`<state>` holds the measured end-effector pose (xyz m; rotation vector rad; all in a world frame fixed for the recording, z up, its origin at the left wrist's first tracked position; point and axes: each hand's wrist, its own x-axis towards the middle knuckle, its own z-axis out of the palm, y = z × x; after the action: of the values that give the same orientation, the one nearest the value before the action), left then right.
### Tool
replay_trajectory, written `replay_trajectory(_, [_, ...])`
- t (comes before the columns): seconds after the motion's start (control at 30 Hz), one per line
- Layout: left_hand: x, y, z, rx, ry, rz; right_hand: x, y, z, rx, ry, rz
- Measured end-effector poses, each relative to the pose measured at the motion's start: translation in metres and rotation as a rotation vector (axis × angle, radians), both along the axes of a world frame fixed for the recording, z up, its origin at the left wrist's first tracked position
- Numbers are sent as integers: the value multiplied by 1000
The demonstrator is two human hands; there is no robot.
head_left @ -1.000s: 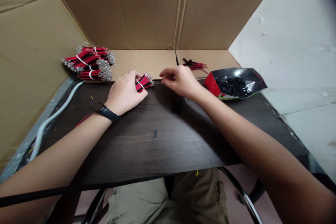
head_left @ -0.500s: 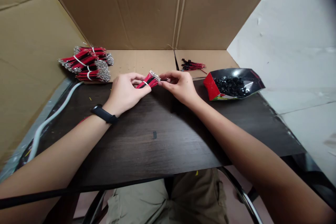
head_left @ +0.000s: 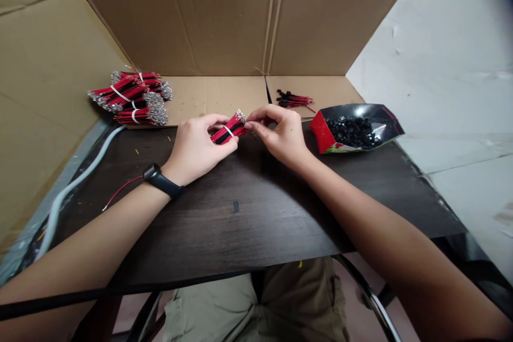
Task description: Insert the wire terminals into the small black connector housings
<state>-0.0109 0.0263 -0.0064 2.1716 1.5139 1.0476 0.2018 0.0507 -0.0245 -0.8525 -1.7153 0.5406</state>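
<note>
My left hand (head_left: 196,144) is closed around a bundle of red and black wires (head_left: 223,134), tied with a white band. Silvery metal terminals cluster at the bundle's upper right end. At that end, my right hand (head_left: 284,132) has thumb and index finger pinched together. Whatever lies between those fingertips is too small and hidden to make out. A single red wire (head_left: 122,188) rests on the dark table (head_left: 200,235) by my left wrist.
More tied wire bundles (head_left: 129,94) are piled at the back left. Red and black wires with black connectors (head_left: 295,100) lie on cardboard behind my right hand. A box of small black parts (head_left: 320,133) stands to the right. A cardboard wall (head_left: 216,16) rises behind the table.
The wire bundle in my left hand has shifted slightly right and tilted steeper. My right fingertips stay at its terminal end. More of the loose red wire shows beside my left wrist.
</note>
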Motion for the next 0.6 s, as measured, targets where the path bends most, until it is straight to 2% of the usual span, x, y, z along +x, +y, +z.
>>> replay_trajectory(0.17, [1,-1,-1,92,96,-7,1,2,0,-45,3,-4])
replay_trajectory(0.4, [0,-1,2,92,102,6,10,15,1,-190,42,52])
replay_trajectory(0.53, [-1,-1,0,72,85,4,11,18,-6,-320,128,141])
replay_trajectory(0.6, [-1,-1,0,63,82,3,9,17,-9,-324,129,182])
